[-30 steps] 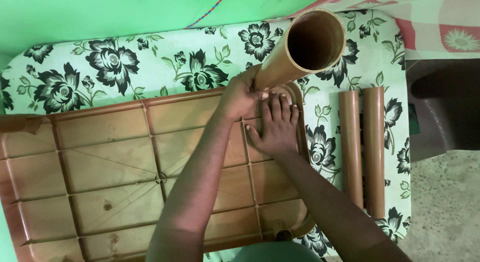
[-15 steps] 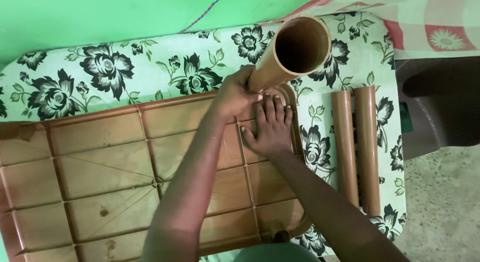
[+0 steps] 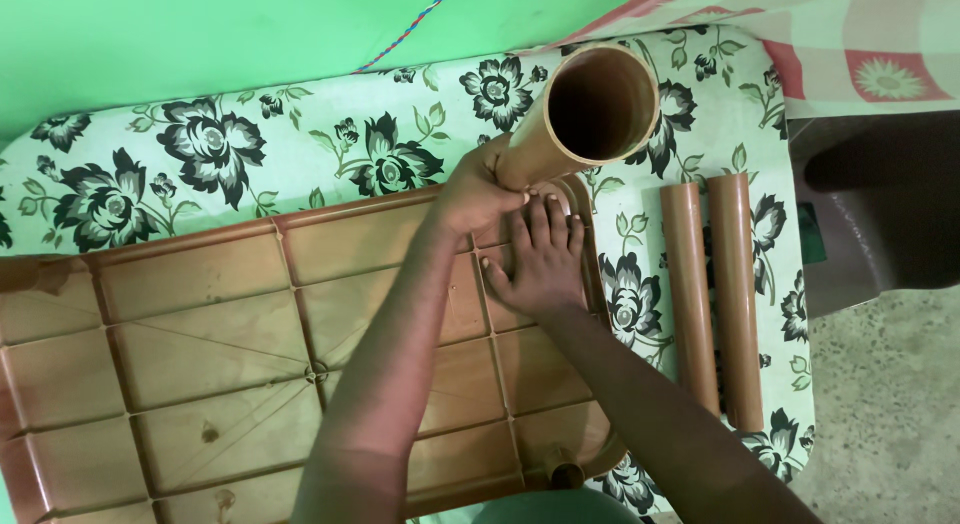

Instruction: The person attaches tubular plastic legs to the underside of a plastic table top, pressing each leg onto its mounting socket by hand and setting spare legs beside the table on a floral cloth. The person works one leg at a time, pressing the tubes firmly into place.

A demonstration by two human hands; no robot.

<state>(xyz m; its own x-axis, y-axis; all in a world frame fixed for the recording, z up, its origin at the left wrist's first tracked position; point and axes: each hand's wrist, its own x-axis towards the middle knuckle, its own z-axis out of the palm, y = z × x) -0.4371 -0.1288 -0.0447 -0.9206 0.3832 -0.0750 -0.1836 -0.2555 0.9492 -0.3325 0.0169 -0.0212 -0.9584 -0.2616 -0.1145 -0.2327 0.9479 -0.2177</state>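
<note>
A brown plastic table top (image 3: 200,354) lies upside down, its underside a grid of raised ribs with diagonal braces and a few dark scuffs. It rests on a glossy floral cloth (image 3: 300,154), pale with black-and-grey blossoms, which covers a surface with rounded corners.

At the top's corner toward two o'clock, a hollow brown tube leg (image 3: 580,119) stands nearly upright, tilted a little toward one o'clock, its open round mouth facing the camera and dark inside. The left hand (image 3: 480,189) is wrapped around the lower part of the tube, fingers closed firmly on it. The right hand (image 3: 545,259) lies flat and open, palm down on the ribbed plastic just below the tube's foot, fingertips touching or nearly touching its base; it grips nothing.

At three o'clock, two more smooth brown tubes (image 3: 712,294) lie side by side on the cloth, touching along their length, close to the table top's right edge but apart from it. A short round socket (image 3: 563,472) sticks up at the five o'clock corner.

Beyond the cloth's right edge, speckled floor (image 3: 890,414) shows at four o'clock and a dark brown object (image 3: 880,204) sits at three. A checked red-and-white fabric (image 3: 850,44) hangs at one o'clock; a green wall (image 3: 200,44) fills the top left.
</note>
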